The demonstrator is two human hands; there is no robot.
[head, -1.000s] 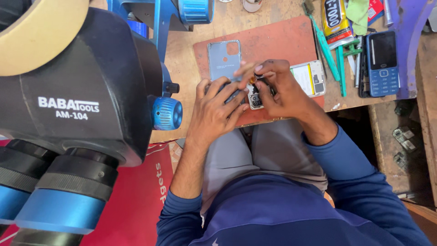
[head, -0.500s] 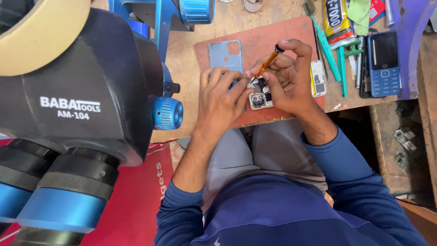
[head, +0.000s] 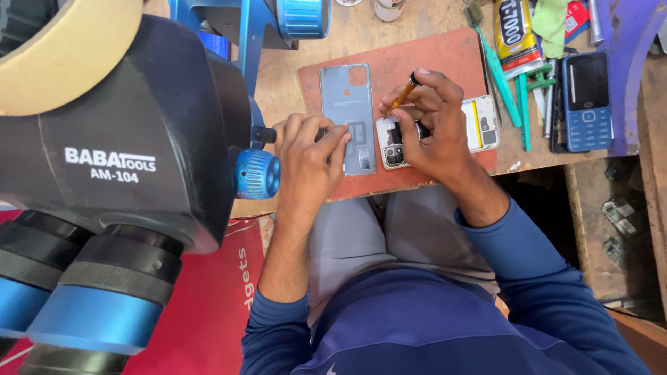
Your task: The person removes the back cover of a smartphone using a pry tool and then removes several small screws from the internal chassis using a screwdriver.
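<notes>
My right hand (head: 431,125) grips an orange screwdriver (head: 401,94) with a black cap, tip down on an opened phone (head: 479,125) whose insides and camera module show on the red mat (head: 424,55). My left hand (head: 309,156) rests at the mat's left edge, fingertips touching the lower left of a grey-blue phone back cover (head: 347,114) that lies flat beside the opened phone. Whether something small sits under the left fingers is hidden.
A large black and blue microscope head (head: 118,160) fills the left side, close to my left hand. To the right lie a blue keypad phone (head: 587,101), green tweezers (head: 500,76), a glue tube (head: 514,31) and other tools on the wooden bench.
My left hand has moved left off the opened phone onto the back cover's edge. My right hand has stayed on the phone, screwdriver still upright in it.
</notes>
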